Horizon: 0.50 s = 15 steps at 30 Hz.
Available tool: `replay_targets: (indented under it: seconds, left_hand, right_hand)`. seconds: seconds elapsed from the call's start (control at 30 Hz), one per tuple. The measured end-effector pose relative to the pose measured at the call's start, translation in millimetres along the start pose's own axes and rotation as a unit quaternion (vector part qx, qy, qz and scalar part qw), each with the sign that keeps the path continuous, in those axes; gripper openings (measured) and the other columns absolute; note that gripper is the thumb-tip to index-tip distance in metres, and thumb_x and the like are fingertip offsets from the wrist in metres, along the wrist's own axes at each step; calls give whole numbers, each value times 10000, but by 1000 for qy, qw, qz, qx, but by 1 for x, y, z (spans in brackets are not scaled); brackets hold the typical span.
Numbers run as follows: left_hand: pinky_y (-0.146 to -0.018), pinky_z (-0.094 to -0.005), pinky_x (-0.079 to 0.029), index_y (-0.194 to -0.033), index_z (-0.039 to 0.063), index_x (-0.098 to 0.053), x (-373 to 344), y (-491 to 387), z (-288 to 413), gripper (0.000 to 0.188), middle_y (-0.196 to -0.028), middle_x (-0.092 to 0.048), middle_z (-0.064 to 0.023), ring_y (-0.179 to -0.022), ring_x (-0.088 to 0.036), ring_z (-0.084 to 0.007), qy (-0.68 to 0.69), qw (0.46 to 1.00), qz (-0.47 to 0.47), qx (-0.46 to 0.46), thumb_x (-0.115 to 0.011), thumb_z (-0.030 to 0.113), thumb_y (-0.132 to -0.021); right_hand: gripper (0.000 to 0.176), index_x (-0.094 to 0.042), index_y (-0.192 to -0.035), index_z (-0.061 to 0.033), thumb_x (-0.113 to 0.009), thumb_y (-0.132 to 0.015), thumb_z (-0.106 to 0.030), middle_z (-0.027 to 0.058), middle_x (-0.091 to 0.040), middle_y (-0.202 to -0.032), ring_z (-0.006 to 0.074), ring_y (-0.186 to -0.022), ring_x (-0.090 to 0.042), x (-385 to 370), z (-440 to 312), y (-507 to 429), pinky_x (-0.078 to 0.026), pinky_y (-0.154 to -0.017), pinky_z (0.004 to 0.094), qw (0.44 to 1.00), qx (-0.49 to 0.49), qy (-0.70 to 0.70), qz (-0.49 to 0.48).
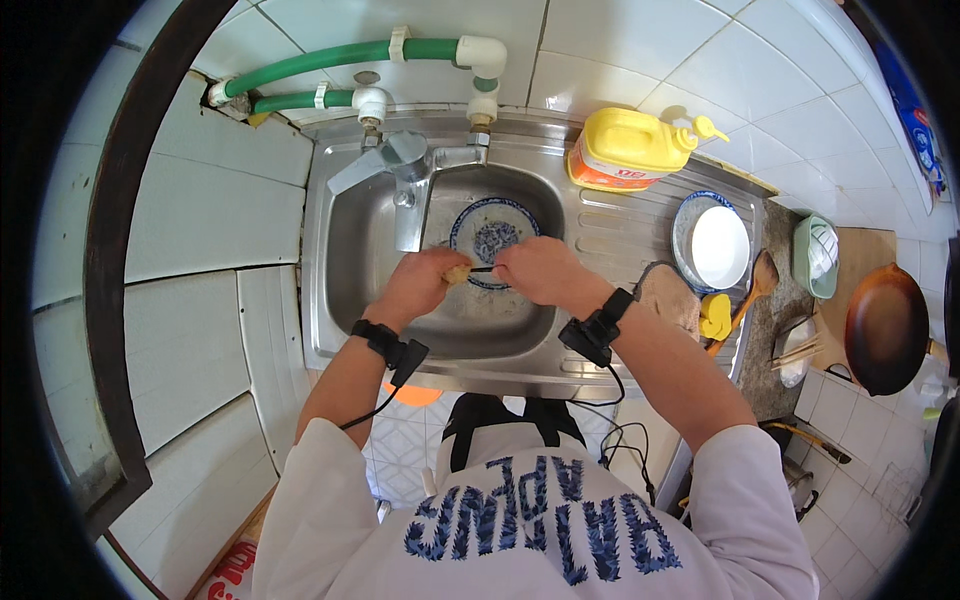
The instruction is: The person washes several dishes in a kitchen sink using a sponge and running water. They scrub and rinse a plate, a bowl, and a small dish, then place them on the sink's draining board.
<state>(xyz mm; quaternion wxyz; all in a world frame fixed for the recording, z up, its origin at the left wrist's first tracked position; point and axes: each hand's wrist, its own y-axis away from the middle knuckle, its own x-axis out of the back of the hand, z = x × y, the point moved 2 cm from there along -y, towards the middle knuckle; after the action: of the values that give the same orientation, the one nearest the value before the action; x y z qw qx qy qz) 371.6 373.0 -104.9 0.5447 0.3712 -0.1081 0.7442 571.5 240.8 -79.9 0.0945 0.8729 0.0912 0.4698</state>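
Observation:
Over the basin of a stainless steel sink [450, 341], my left hand [418, 283] grips a small yellowish lump [457, 274], perhaps a piece of ginger. My right hand [541, 274] is closed on a thin dark tool [481, 270], whose other end meets the lump; its kind cannot be told, as my fingers hide the handle. Beneath both hands a blue-and-white patterned plate [495, 229] lies in the basin, partly covered by my right hand. The faucet [411, 202] points into the basin just above my left hand.
A yellow detergent jug [630, 146] stands on the drainboard. To its right are a white bowl [720, 247] on a patterned dish, a cloth [671, 296], a yellow sponge [715, 316] and a wooden spatula [763, 277]. A wok [886, 330] is at far right. Cables hang below my right wrist.

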Motion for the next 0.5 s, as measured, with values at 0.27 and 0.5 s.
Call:
replay_targets:
  seconds: [0.27, 0.5]
  left_hand:
    - [-910, -353, -566, -1144, 13, -702, -17, -5, -27, 227, -1112, -725, -70, -1054, -696, -206, 487, 839, 135, 202, -713, 3, -917]
    - [-885, -375, -580, -1339, 26, -568, -75, -18, -39, 364, -1183, -686, -123, -1051, -691, -246, 869, 445, 179, 118, -630, 192, -1021]
  right_hand:
    - [381, -724, -932, -17, -585, -1017, -362, 165, -687, -789, 288, -792, -685, -11, 3, 23, -524, -701, 411, 954, -97, -283, 33]
    - [407, -698, -961, -65, -537, -1073, -422, -67, -402, -588, 65, -465, -365, -99, -49, 26, -306, -437, 271, 719, -283, -625, 111]
